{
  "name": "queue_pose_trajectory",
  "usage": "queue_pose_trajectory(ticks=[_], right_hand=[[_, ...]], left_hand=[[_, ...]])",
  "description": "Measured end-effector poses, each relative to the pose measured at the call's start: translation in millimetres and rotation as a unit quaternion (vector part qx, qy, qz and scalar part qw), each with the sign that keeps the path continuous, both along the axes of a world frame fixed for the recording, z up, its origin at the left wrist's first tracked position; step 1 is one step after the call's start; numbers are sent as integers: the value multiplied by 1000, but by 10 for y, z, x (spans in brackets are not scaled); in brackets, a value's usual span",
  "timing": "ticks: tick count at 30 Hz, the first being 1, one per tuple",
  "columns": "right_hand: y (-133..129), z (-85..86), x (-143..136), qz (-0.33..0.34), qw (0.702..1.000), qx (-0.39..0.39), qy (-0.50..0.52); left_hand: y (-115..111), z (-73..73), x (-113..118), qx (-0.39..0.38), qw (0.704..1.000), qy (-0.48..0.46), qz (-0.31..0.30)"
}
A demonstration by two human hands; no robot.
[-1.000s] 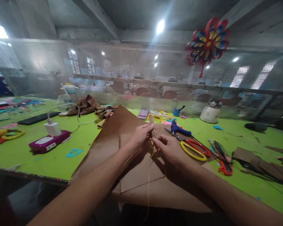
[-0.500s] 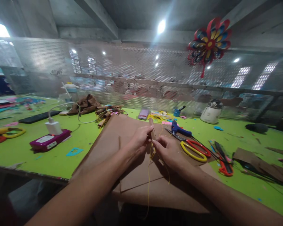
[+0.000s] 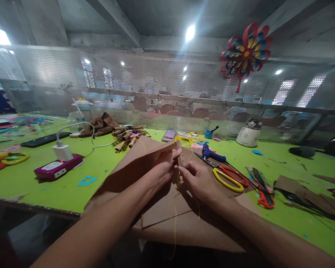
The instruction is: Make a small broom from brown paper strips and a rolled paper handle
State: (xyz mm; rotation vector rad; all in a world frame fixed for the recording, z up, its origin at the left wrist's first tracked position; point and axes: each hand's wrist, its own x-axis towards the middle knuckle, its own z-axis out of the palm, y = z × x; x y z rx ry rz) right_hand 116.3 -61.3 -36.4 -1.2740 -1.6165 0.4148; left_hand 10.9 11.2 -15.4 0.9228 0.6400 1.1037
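My left hand [image 3: 165,167] is closed around a small, narrow piece of rolled or folded brown paper [image 3: 179,146], whose top end sticks up above the fingers. Close against it, my right hand [image 3: 197,179] pinches yellow string [image 3: 175,217] at the lower end of this piece. Loose ends of the string hang down over a large brown kraft paper sheet [image 3: 212,230] beneath both hands. The sheet's left part bulges upward behind my left forearm. To the right of my right hand lie scissors [image 3: 228,181] with red and yellow handles.
A blue glue gun [image 3: 213,153] and a red utility knife [image 3: 264,193] lie on the right. A purple power strip [image 3: 58,167] with a white charger stands left. Behind are paper rolls [image 3: 127,137], a phone [image 3: 169,136] and a white jug [image 3: 248,134].
The left part of the large brown sheet has risen and folded up behind my left hand. Both hands keep nearly the same place and grip.
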Motion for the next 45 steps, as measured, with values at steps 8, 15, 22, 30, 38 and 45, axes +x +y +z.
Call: queue_pose_trajectory(ticks=[8, 15, 22, 30, 38, 45], right_hand=[[34, 15, 11, 16, 997, -56, 50], [25, 64, 30, 44, 992, -87, 75], [9, 72, 15, 48, 992, -85, 76], [-6, 70, 5, 44, 996, -65, 53], [-19, 77, 6, 38, 996, -71, 45], [-9, 70, 1, 49, 986, -124, 99]], left_hand=[[15, -12, -23, 53, 998, 6, -21], [35, 0, -46, 55, 998, -7, 6], [44, -27, -48, 33, 999, -20, -22], [34, 16, -52, 11, 1000, -8, -13], [-16, 47, -69, 58, 998, 9, -13], [2, 21, -75, 54, 998, -13, -5]])
